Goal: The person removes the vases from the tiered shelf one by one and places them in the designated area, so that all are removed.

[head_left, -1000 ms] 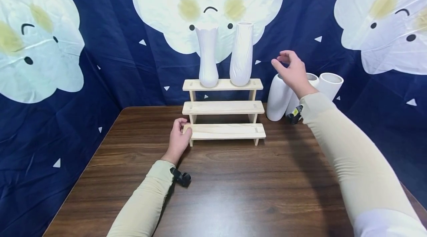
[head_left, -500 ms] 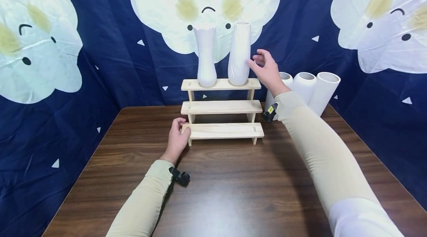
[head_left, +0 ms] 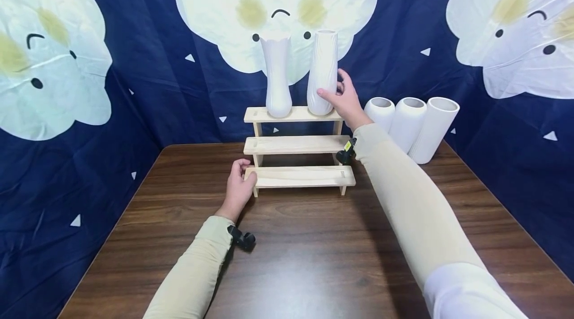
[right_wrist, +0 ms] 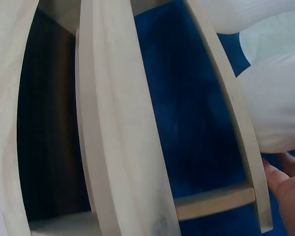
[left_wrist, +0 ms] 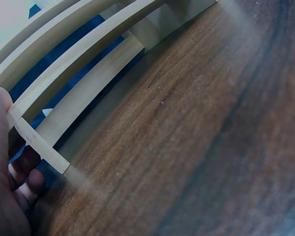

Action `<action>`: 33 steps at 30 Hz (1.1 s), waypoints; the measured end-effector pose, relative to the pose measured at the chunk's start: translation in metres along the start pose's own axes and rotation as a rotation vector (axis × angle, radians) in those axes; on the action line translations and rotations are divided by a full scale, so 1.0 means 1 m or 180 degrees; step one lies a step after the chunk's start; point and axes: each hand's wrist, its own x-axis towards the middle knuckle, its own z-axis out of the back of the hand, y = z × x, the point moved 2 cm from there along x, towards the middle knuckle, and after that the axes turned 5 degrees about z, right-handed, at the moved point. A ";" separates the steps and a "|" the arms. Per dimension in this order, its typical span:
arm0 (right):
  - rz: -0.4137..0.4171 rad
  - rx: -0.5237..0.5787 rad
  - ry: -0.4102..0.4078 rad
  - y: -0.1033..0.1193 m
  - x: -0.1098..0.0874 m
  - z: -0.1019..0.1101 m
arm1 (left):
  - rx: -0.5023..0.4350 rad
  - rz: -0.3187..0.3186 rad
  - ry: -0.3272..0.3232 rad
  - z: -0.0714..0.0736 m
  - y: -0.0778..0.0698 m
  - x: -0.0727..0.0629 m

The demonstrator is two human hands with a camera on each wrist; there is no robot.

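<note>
A light wooden three-step display stand [head_left: 298, 145] stands on the table. My left hand [head_left: 239, 187] grips the left end of its lowest step, thumb on top and fingers at the side; in the left wrist view those fingers [left_wrist: 27, 169] curl by the stand's leg. On the top step two white vases stand upright. My right hand [head_left: 347, 99] holds the right one, a vase with swirling ridges [head_left: 323, 72], low on its right side, thumb across the front. The left one, a fluted vase with a wavy rim [head_left: 277, 75], stands apart from it.
Several items sit about: three white vases stand close together right of the stand, among them a ribbed vase [head_left: 435, 129], partly behind my right forearm. A dark blue curtain [head_left: 148, 60] with cloud prints hangs behind the brown wooden table [head_left: 287, 254].
My right hand has moved left from above the three vases to the ridged vase on the top step and taken hold of it. The left hand has stayed on the stand.
</note>
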 end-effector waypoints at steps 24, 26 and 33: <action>0.0154 -0.0061 -0.0020 0.011 -0.023 0.007 | -0.0033 -0.0079 0.0030 0.001 0.005 0.004; 0.0152 -0.0012 -0.0015 0.013 -0.027 0.009 | -0.0025 -0.0069 0.0034 0.001 0.004 0.004; 0.0273 0.0122 -0.0022 0.015 -0.046 0.016 | -0.0039 -0.0021 0.0051 0.002 0.005 0.003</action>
